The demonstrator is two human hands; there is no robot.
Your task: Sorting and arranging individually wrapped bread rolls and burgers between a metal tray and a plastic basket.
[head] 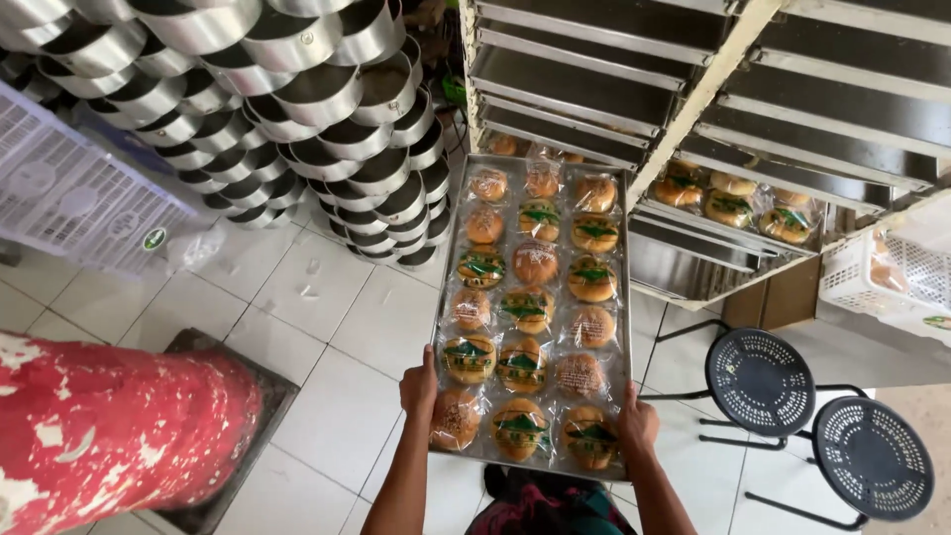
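A long metal baking tray [626, 297] is held level over the tiled floor, its far end at a metal rack [575, 99]. It carries three rows of round buns [535, 264] wrapped in clear plastic, some with green labels. My left hand [419, 386] grips the near left edge of the tray. On the near right edge, my right hand [637, 421] does the same.
Stacked round metal cake tins [297, 99] fill the upper left. A white plastic crate [69, 198] leans at left. A red chipped cylinder [109, 426] lies lower left. Two black perforated stools [761, 381] stand at right. A second rack tray holds wrapped buns [733, 203]. A white basket [892, 277] sits far right.
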